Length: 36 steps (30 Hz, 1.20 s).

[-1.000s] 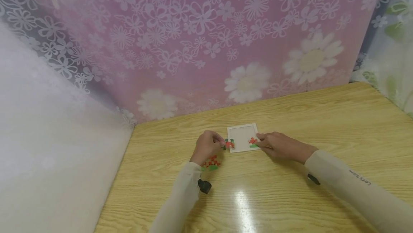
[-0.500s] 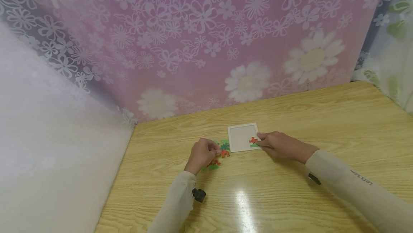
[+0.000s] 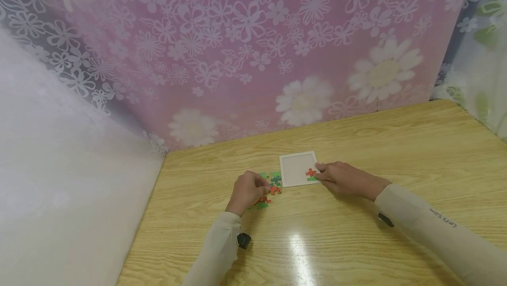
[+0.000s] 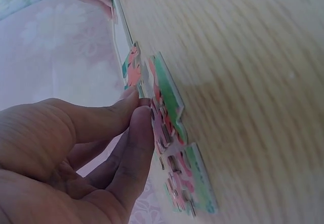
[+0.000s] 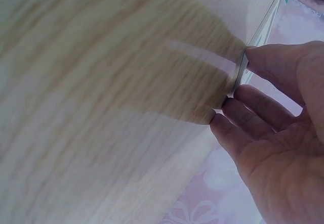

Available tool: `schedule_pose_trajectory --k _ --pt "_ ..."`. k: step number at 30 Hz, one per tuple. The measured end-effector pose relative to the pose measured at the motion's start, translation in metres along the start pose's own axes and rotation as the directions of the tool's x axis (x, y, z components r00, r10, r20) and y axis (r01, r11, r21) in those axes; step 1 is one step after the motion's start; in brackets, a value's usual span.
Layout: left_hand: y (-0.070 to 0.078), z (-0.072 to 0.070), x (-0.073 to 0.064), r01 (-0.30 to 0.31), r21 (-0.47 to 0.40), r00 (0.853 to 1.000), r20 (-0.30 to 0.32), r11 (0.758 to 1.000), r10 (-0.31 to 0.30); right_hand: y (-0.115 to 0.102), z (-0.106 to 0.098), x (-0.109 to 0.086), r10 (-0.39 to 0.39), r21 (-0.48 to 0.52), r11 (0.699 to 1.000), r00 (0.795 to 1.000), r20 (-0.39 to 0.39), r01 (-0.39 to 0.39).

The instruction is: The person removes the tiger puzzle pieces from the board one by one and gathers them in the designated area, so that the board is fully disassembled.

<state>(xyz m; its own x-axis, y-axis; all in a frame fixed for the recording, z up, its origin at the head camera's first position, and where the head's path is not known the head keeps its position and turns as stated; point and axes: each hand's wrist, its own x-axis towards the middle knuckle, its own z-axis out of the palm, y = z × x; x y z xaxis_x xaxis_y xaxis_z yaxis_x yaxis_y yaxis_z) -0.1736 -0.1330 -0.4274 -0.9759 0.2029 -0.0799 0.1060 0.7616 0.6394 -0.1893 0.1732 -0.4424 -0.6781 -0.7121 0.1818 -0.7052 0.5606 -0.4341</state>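
In the head view a small white square puzzle tray lies flat on the table. One red and green jigsaw piece sits in its near right corner. My right hand grips the tray's right edge, with thumb and fingertips along the rim in the right wrist view. Left of the tray, my left hand pinches a red jigsaw piece between thumb and fingers, low over a cluster of loose pieces. The left wrist view shows those green and pink pieces overlapping beside the fingertips; my fingers hide part of the cluster.
The wood-grain table extends around the tray, with a glare patch near its front. A pink floral curtain hangs along the back edge, and a white cloth borders the left side.
My left hand has moved left and toward me, taking its piece from over the tray's left edge to the loose pieces. The right hand stays at the tray's right edge.
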Motion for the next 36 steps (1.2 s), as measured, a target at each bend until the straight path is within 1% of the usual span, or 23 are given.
schedule_pose_trajectory --k 4,9,13,16,20,23,25,27,32,36 --pt "0.001 0.000 0.000 0.004 0.009 1.000 -0.002 1.000 -0.004 0.000 0.000 0.000 0.001 0.000 1.000 1.000 0.002 -0.001" --pt "0.002 0.000 0.000 -0.011 0.024 1.000 -0.001 1.000 0.011 0.000 0.000 -0.001 0.008 0.003 1.000 1.000 0.007 -0.008" --pt "0.004 -0.001 0.002 -0.023 0.002 1.000 0.001 1.000 0.023 0.000 0.000 -0.001 0.013 0.004 1.000 1.000 0.009 -0.013" --pt "0.009 -0.003 0.005 -0.031 -0.009 1.000 0.000 0.999 0.031 0.000 -0.001 -0.001 0.016 0.005 1.000 1.000 0.011 -0.016" --pt "0.024 0.000 0.015 -0.038 -0.012 0.999 0.020 0.999 0.038 -0.001 -0.001 -0.002 0.014 0.013 1.000 1.000 0.009 -0.014" --pt "0.035 0.006 0.025 -0.044 0.002 0.998 0.037 0.999 0.044 -0.001 0.000 -0.002 0.013 0.027 1.000 1.000 0.009 -0.013" --pt "0.042 0.013 0.032 -0.054 0.026 0.998 0.042 0.998 0.052 -0.001 0.000 -0.001 0.016 0.029 0.999 1.000 0.009 -0.016" --pt "0.048 0.020 0.039 -0.054 0.031 0.998 0.046 0.998 0.052 0.000 0.000 -0.001 0.016 0.024 1.000 1.000 0.007 -0.016" --pt "0.062 0.038 0.051 -0.039 0.011 0.997 0.072 0.999 0.038 0.001 -0.001 -0.001 0.014 0.021 1.000 1.000 0.005 -0.014" --pt "0.069 0.051 0.056 -0.033 -0.017 0.995 0.096 0.999 0.035 0.001 -0.001 -0.001 0.019 0.033 0.999 1.000 0.013 -0.019"
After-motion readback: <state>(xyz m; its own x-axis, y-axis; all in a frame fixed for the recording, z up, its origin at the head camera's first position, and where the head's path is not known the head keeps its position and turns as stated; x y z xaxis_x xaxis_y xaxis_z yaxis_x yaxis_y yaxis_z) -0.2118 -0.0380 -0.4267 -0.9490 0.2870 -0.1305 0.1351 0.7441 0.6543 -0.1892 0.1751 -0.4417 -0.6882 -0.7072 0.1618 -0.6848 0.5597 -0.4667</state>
